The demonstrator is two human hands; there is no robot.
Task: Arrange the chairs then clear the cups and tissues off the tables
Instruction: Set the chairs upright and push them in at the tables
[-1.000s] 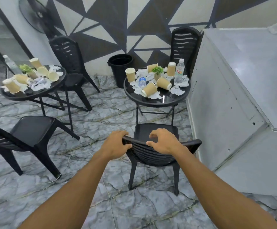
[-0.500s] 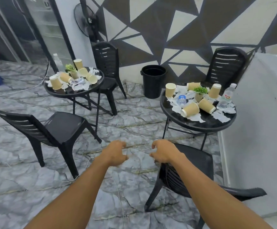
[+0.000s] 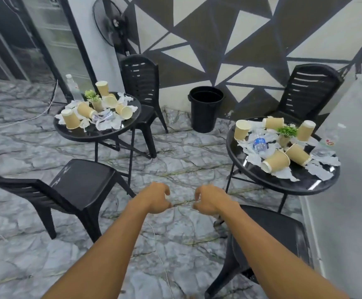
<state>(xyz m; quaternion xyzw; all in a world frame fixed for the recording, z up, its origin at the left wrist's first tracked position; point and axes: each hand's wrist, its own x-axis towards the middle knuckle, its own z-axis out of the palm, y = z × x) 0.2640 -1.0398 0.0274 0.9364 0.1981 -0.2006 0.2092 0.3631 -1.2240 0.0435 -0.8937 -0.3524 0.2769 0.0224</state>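
At lower centre of the frame, the left hand [image 3: 156, 199] and right hand [image 3: 212, 202] hover side by side above the floor, fingers loosely curled and holding nothing. Cups [image 3: 71, 118] and tissues [image 3: 108, 124] litter the upper-left tabletop [image 3: 85, 132] and the right tabletop [image 3: 305, 186]. One chair [image 3: 273, 229] sits under the right forearm at lower right, another chair [image 3: 83, 182] at left.
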